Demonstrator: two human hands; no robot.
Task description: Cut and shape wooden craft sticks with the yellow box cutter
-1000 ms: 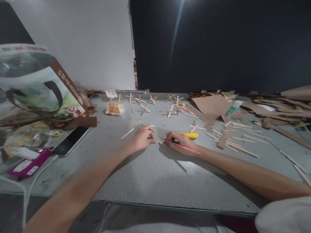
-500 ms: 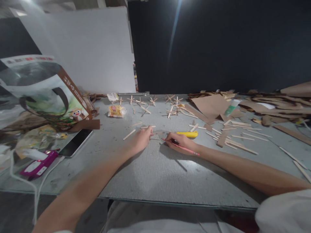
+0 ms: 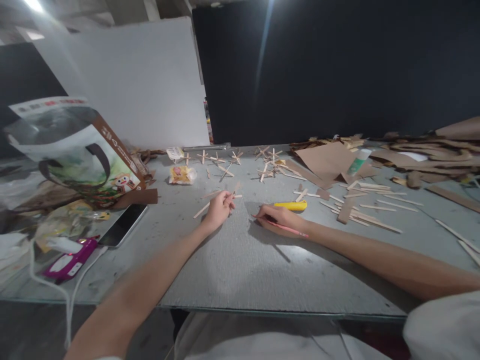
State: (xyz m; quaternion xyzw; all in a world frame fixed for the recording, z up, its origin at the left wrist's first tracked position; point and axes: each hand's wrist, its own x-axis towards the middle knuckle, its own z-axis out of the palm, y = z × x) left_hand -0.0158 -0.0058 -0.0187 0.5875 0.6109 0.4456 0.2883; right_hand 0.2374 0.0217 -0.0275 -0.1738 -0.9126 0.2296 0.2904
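My left hand (image 3: 219, 210) is closed in a pinch on a small thin brown strip (image 3: 237, 187), which tilts up from the fingertips. Wooden craft sticks lie beside and behind that hand, one stick (image 3: 201, 210) just to its left. A pink pencil (image 3: 288, 229) is in my right hand (image 3: 275, 217), its tip pointing left over the table and its back end along the wrist. Just behind the right hand lies a yellow utility knife (image 3: 290, 205), partly covered by the fingers.
Joined stick crosses (image 3: 236, 157) stand along the back. Loose craft sticks (image 3: 360, 218), cardboard (image 3: 322, 162) and a glue stick (image 3: 359, 161) are on the right. At left are a phone (image 3: 123, 225), a purple device (image 3: 71, 260) with cables and a large printed bag (image 3: 78, 165).
My left hand has drawn back to the left and turned, lifting the strip from lying flat before the pencil tip to a tilted position. The right hand holds nearly still with the pencil.
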